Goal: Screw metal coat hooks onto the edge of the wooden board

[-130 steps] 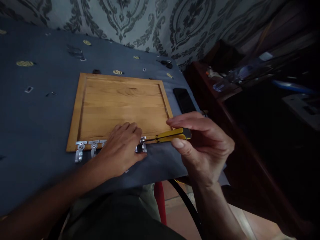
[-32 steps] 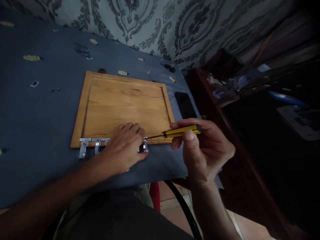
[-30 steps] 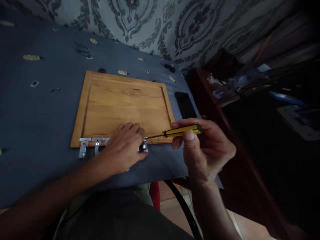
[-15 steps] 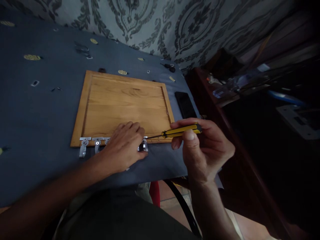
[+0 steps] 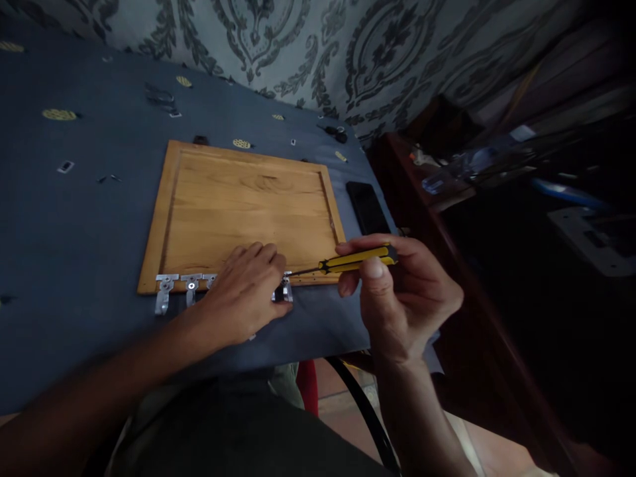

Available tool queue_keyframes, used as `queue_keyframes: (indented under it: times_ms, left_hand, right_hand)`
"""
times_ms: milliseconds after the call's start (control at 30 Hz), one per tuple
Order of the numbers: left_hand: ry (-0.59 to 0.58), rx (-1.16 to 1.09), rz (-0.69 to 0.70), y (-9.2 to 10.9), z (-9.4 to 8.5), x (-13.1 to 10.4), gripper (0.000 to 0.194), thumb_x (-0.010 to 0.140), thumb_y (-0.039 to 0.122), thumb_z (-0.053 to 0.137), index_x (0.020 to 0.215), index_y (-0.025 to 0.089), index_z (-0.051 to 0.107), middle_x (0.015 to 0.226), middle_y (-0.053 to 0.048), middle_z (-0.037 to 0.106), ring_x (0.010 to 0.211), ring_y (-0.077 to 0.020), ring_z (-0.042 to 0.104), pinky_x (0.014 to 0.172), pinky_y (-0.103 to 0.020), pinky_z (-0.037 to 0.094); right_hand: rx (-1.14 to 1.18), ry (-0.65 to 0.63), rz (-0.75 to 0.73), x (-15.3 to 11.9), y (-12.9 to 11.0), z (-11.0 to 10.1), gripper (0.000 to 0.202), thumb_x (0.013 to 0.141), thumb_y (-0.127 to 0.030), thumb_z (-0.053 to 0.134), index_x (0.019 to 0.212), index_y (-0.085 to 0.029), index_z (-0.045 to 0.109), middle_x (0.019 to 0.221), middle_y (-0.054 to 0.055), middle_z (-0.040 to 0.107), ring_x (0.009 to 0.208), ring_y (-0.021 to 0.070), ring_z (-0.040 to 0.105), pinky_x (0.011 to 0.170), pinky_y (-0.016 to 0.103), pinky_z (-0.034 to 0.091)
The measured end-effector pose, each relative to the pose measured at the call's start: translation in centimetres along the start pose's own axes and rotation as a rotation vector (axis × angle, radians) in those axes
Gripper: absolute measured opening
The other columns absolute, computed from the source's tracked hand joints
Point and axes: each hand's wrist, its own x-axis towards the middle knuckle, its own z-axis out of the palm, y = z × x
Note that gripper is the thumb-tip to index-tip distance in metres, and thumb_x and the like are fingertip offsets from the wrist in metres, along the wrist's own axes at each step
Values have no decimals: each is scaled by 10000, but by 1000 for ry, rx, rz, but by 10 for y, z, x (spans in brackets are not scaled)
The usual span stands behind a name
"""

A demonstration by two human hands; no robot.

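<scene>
The right hand (image 5: 402, 285) pinches one yellow-and-black screwdriver (image 5: 355, 260), its tip at the rightmost bracket (image 5: 287, 291), which the left hand (image 5: 248, 285) grips. Four metal brackets (image 5: 163, 291), some partly hidden, line the near edge of one wooden panel (image 5: 248, 205). One phone (image 5: 366, 207) lies beside it.

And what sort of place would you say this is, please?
Probably a room in a home: the ornate wall, the printed tablecloth and the phone lying on it look domestic rather than like a workshop.
</scene>
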Motion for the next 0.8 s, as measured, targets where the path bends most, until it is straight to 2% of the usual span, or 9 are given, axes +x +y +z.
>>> queue_keyframes:
  times_ms: [200, 400, 633, 800]
  left_hand:
    - [-45, 13, -18, 3, -4, 0, 313, 829, 348, 799, 1024, 159, 642, 1057, -84, 656, 1060, -294, 604, 931, -422, 475]
    - [-12, -10, -2, 1, -2, -1, 301, 830, 327, 794, 1026, 155, 644, 1068, -92, 656, 1071, -306, 603, 941, -444, 477]
    - [3, -28, 0, 1, -1, -2, 270, 828, 311, 793, 996, 158, 647, 1055, -95, 661, 1079, -316, 615, 931, -448, 484]
    - [13, -11, 8, 0, -1, -3, 256, 828, 323, 792, 961, 177, 630, 1046, -80, 662, 1052, -300, 616, 900, -430, 489]
  right_hand:
    - [12, -10, -5, 0, 1, -1, 126, 932, -311, 738, 1015, -217, 745, 916, 19, 790, 492, 86, 616, 452, 242, 532]
    - [3, -37, -44, -1, -1, -1, 103, 926, -224, 739, 1027, -233, 753, 927, 0, 785, 509, 73, 627, 475, 224, 541]
    - [28, -36, -39, -1, -2, 2, 82, 911, -240, 759, 988, -216, 746, 916, 11, 765, 490, 75, 625, 452, 224, 538]
    - [79, -49, -21, 2, -5, 2, 214, 919, -280, 753, 1128, -267, 709, 932, 8, 741, 515, 91, 626, 454, 241, 560]
